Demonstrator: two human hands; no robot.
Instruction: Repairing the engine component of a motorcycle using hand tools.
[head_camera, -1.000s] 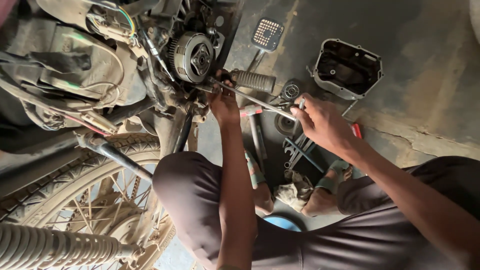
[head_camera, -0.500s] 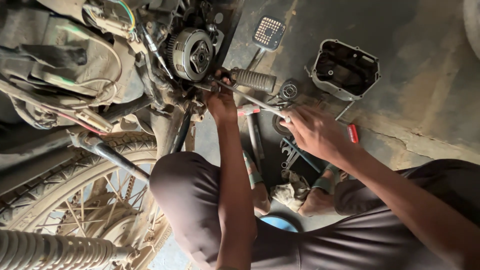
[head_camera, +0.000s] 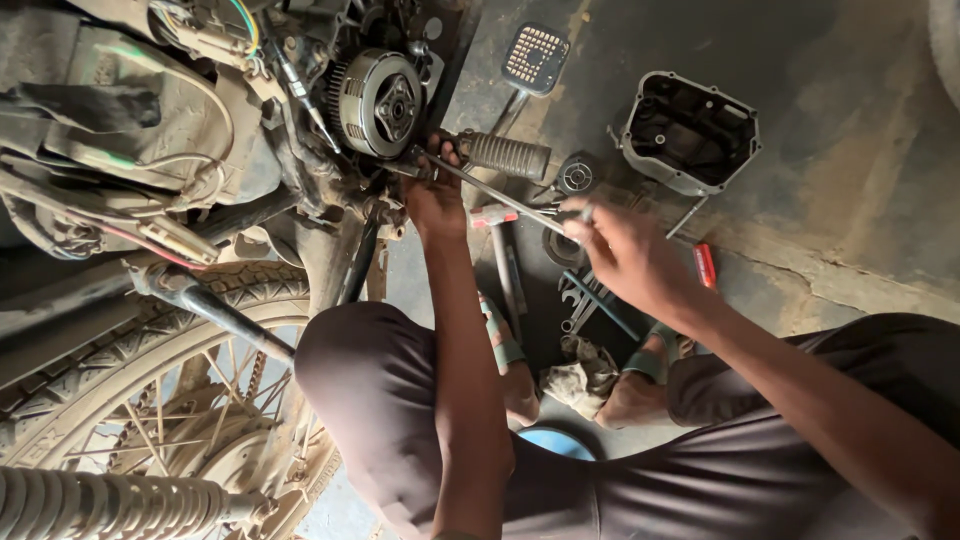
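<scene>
**Head view: two hands on a long metal rod at a motorcycle engine**

Head view shows a person who squats beside a motorcycle with the side cover off. The left hand (head_camera: 435, 195) is at the centre, a little toward 11 o'clock, and its fingers are closed around the near end of a long metal rod (head_camera: 500, 195), just below the exposed clutch (head_camera: 380, 100). The right hand (head_camera: 625, 255) is toward 3 o'clock from the left one; its fingers grasp the other end of the same rod. The rod runs slanted between both hands and passes just under the ribbed footpeg (head_camera: 505, 155).

At 1 o'clock the removed engine cover (head_camera: 690, 130) lies open on the concrete floor (head_camera: 850, 200). A brake pedal (head_camera: 535, 58) shows at 12 o'clock. Near the right hand lie a hammer (head_camera: 500, 250), some spanners (head_camera: 585, 300) and a small red tool (head_camera: 705, 265). At 8 o'clock the spoked wheel (head_camera: 150, 400) stands, and a dirty rag (head_camera: 580, 375) lies between the person's feet.
</scene>
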